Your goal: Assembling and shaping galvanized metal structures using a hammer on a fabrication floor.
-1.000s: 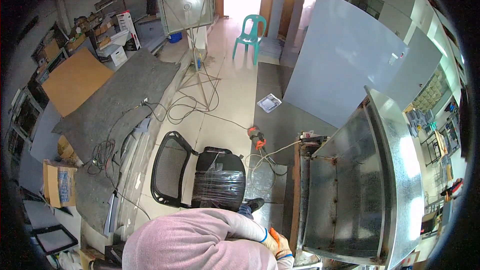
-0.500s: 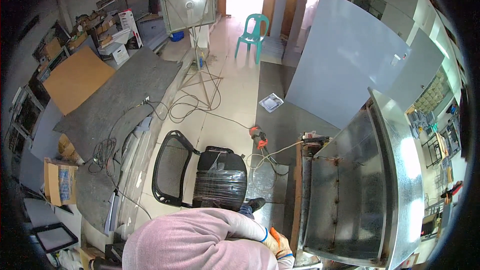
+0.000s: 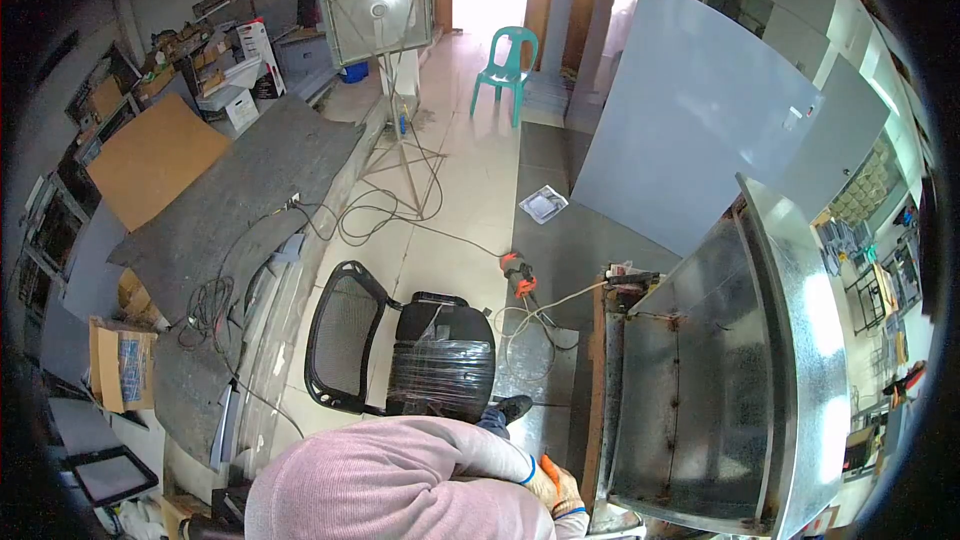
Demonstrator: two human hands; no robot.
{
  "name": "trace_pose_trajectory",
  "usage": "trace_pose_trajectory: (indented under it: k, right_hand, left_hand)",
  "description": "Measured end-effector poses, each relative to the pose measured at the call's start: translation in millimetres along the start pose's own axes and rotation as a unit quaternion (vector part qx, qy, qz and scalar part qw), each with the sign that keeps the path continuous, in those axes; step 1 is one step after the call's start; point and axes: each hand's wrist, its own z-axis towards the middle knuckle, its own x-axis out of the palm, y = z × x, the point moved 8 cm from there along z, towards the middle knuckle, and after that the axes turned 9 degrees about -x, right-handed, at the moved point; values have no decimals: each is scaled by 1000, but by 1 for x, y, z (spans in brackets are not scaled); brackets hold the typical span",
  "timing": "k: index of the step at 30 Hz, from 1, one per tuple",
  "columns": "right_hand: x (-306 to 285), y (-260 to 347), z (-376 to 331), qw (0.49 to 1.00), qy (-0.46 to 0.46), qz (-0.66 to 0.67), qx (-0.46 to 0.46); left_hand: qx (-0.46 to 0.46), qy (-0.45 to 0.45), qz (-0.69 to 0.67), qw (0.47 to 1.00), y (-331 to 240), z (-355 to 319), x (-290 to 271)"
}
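My left hand (image 3: pixel 542 486), in a whitish glove with orange coating and a blue cuff, is at the lower middle with its fingers curled. Close against it is my right hand (image 3: pixel 569 496), gloved the same way and closed too. What they hold, if anything, is too small and hidden to make out. Pinkish ribbed sleeves (image 3: pixel 380 470) cover my arms. Just right of my hands stands a large open galvanized metal cabinet (image 3: pixel 690 420), with a rusty brown edge (image 3: pixel 595 380) along its near side. A pale rim (image 3: pixel 622 530) shows beside my right hand.
A black mesh office chair (image 3: pixel 440 360) stands ahead-left. An orange-and-grey corded power tool (image 3: pixel 518 276) lies on the floor, cables looping around it. Farther off are a floodlight stand (image 3: pixel 402 165), a green plastic chair (image 3: pixel 508 65) and large grey panels (image 3: pixel 690 110).
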Motion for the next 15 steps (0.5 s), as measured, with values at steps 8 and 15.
trace_pose_trajectory:
  k: [8,15]
  right_hand:
    - [21,37,-20,973,67,-188,-119]
    - [41,68,-40,853,94,-427,-286]
  left_hand:
    - [-125,-36,-34,991,-30,8,7]
    - [-233,-73,-70,967,-44,4,5]
